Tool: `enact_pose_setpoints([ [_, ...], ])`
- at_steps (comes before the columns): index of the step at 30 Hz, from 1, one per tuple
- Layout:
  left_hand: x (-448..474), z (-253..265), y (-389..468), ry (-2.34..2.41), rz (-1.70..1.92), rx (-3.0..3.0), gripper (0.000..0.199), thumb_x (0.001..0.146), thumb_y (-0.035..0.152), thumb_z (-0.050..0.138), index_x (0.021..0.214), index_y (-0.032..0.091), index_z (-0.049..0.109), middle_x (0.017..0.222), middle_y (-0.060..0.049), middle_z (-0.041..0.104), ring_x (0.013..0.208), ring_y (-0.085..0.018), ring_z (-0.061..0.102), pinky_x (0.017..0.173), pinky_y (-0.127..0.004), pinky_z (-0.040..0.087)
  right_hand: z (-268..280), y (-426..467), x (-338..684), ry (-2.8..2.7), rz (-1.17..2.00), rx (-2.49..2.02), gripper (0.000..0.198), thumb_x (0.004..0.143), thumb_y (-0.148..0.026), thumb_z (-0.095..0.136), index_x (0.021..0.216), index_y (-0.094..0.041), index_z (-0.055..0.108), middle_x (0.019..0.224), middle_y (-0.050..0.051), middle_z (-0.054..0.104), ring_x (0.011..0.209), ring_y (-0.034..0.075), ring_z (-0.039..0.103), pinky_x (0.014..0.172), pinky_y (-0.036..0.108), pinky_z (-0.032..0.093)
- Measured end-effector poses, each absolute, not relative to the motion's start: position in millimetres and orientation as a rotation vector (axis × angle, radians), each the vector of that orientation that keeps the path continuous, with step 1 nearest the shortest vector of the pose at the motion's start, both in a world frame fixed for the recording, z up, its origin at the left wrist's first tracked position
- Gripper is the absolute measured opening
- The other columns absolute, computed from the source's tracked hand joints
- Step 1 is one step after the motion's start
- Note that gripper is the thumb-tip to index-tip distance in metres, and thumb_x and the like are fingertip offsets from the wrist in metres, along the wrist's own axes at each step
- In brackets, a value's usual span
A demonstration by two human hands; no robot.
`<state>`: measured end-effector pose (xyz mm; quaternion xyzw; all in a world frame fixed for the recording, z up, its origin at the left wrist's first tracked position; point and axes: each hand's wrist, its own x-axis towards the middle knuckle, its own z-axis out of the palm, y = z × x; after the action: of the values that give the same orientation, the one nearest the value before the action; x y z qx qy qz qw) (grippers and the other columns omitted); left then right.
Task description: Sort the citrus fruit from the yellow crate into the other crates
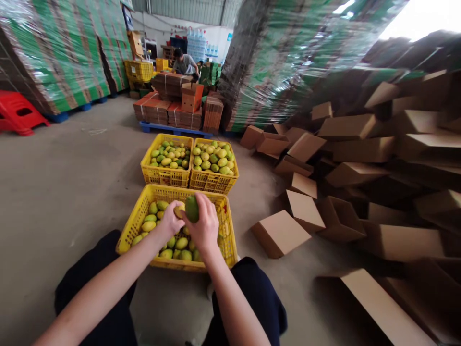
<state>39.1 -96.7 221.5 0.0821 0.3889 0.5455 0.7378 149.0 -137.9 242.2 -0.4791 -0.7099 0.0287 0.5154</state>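
Observation:
Above a yellow plastic crate between my knees, both my hands are close together. My left hand is closed on a yellowish mango, which shows only in part past the fingers. A greener, larger mango sits in my right hand, with the thumb and fingers around it. Several green-yellow mangoes lie in the crate below, some hidden by my hands and forearms.
Two yellow crates full of mangoes stand just beyond. Cardboard boxes lie heaped on the right. Flattened cartons rest on a blue pallet farther off. A red stool is at left. Another person works in the background.

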Motion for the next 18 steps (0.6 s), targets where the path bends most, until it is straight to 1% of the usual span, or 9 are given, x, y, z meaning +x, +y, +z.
enact_pose_setpoints([
  [3,26.8,235.7,-90.7,0.917,1.257,0.007,0.014,0.093,0.015,0.047,0.102,0.017,0.057,0.066,0.001,0.062,0.057,-0.013,0.064,0.06,-0.023,0.06,248.6,-127.2,159.2,-1.28,0.439,-1.194,0.052,0.077,-0.04,0.078,0.124,-0.021,0.064,0.121,0.012,0.072,0.109,0.029,0.068,0.098,0.048,0.057],
  [5,18.5,250.1,-92.4,0.856,1.238,-0.092,0.021,0.098,0.02,0.043,0.111,0.013,0.057,0.074,-0.005,0.068,0.063,-0.015,0.069,0.057,-0.024,0.061,251.8,-120.2,168.5,-0.954,0.87,-1.118,0.049,0.074,-0.05,0.079,0.112,-0.022,0.067,0.107,0.009,0.074,0.095,0.027,0.071,0.088,0.046,0.061],
  [7,12.2,263.7,-96.7,0.774,1.176,-0.134,0.03,0.102,0.029,0.04,0.115,0.008,0.058,0.08,-0.011,0.071,0.062,-0.016,0.07,0.052,-0.023,0.06,254.4,-115.0,178.5,-0.652,1.252,-0.93,0.043,0.074,-0.057,0.076,0.099,-0.022,0.068,0.095,0.007,0.075,0.085,0.024,0.072,0.079,0.041,0.063],
  [10,8.2,274.0,-103.9,0.801,1.073,0.003,0.038,0.103,0.037,0.039,0.108,0.007,0.062,0.073,-0.011,0.07,0.051,-0.015,0.065,0.045,-0.022,0.055,260.2,-113.6,189.3,-0.433,1.544,-0.712,0.044,0.075,-0.06,0.075,0.093,-0.021,0.069,0.092,0.007,0.075,0.084,0.021,0.072,0.07,0.031,0.062],
  [12,8.2,271.9,-108.8,0.919,1.042,0.204,0.032,0.101,0.035,0.044,0.101,0.009,0.063,0.069,-0.009,0.068,0.048,-0.014,0.061,0.044,-0.022,0.052,265.3,-116.5,190.8,-0.454,1.657,-0.662,0.048,0.077,-0.063,0.07,0.096,-0.019,0.07,0.094,0.01,0.075,0.085,0.021,0.072,0.063,0.029,0.061],
  [14,8.6,265.2,-114.9,1.061,1.12,0.523,0.019,0.094,0.03,0.06,0.103,0.013,0.064,0.078,-0.008,0.071,0.059,-0.016,0.067,0.054,-0.023,0.055,269.8,-120.3,188.4,-0.533,1.695,-0.658,0.049,0.08,-0.062,0.065,0.099,-0.017,0.07,0.097,0.012,0.075,0.083,0.023,0.072,0.058,0.031,0.059],
  [15,8.4,261.4,-118.4,1.123,1.202,0.74,0.023,0.088,0.027,0.07,0.107,0.015,0.065,0.089,-0.009,0.073,0.073,-0.019,0.072,0.065,-0.025,0.058,271.4,-121.9,186.6,-0.577,1.662,-0.68,0.046,0.08,-0.059,0.064,0.1,-0.017,0.069,0.098,0.012,0.074,0.082,0.024,0.071,0.057,0.032,0.058],
  [16,7.8,257.9,-122.0,1.17,1.293,0.988,0.035,0.081,0.025,0.077,0.113,0.017,0.065,0.103,-0.01,0.074,0.091,-0.023,0.073,0.079,-0.03,0.06,272.6,-123.2,185.1,-0.621,1.584,-0.723,0.043,0.08,-0.056,0.065,0.101,-0.019,0.069,0.098,0.011,0.074,0.081,0.025,0.071,0.056,0.033,0.058],
  [18,5.2,253.6,-128.4,1.22,1.424,1.498,0.052,0.076,0.023,0.082,0.123,0.021,0.062,0.125,-0.011,0.069,0.121,-0.03,0.065,0.105,-0.042,0.052,274.1,-124.9,183.6,-0.744,1.308,-0.86,0.041,0.077,-0.049,0.071,0.107,-0.022,0.066,0.102,0.007,0.072,0.085,0.025,0.069,0.062,0.035,0.059],
])
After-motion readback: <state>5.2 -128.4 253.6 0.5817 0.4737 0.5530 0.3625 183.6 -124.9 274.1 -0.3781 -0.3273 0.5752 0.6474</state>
